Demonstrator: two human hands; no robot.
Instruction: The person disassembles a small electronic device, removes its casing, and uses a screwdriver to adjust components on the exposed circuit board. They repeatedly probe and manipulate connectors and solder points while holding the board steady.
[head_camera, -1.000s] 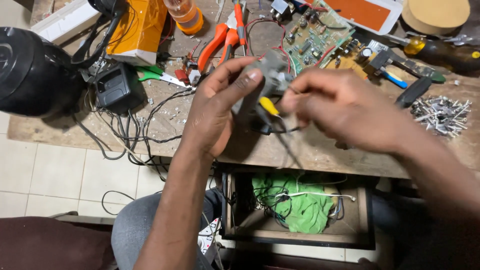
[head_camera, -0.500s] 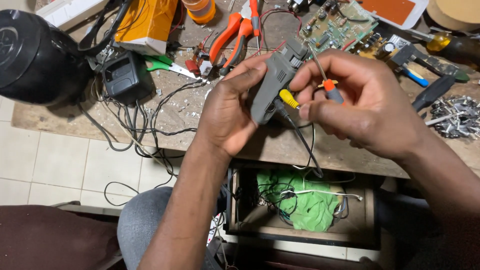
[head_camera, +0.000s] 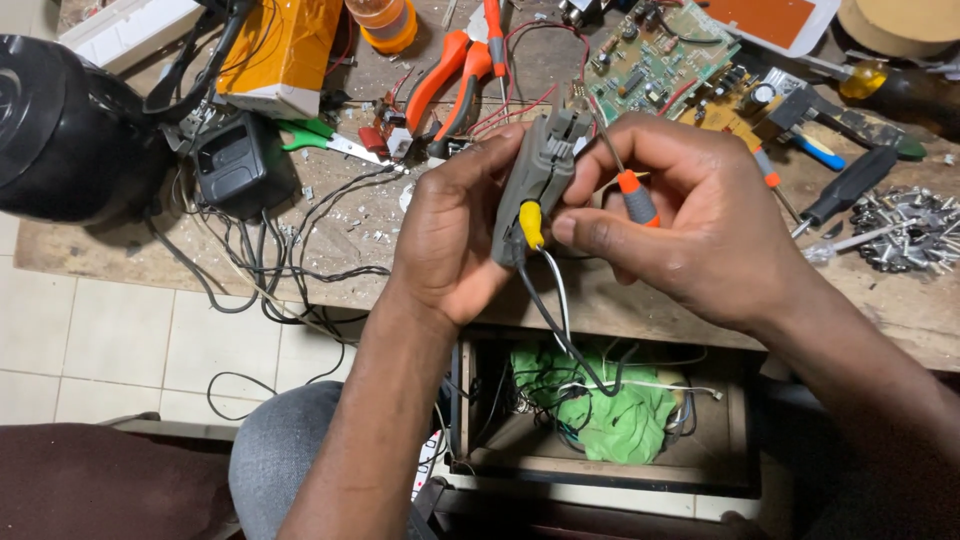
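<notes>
Two hands meet over the bench (head_camera: 400, 255) in the head view. The left hand (head_camera: 455, 235) is clamped round a slim grey plastic module (head_camera: 535, 185), held upright between thumb and fingers, with a yellow plug (head_camera: 531, 222) and thin wires (head_camera: 555, 300) trailing down toward an open drawer (head_camera: 480, 400). The right hand (head_camera: 690, 220) pinches a small orange-handled screwdriver (head_camera: 632, 190), its tip at the module's top. I'd judge the module light, stiff and rather brittle; best gripped by its flat sides, sparing the wires.
</notes>
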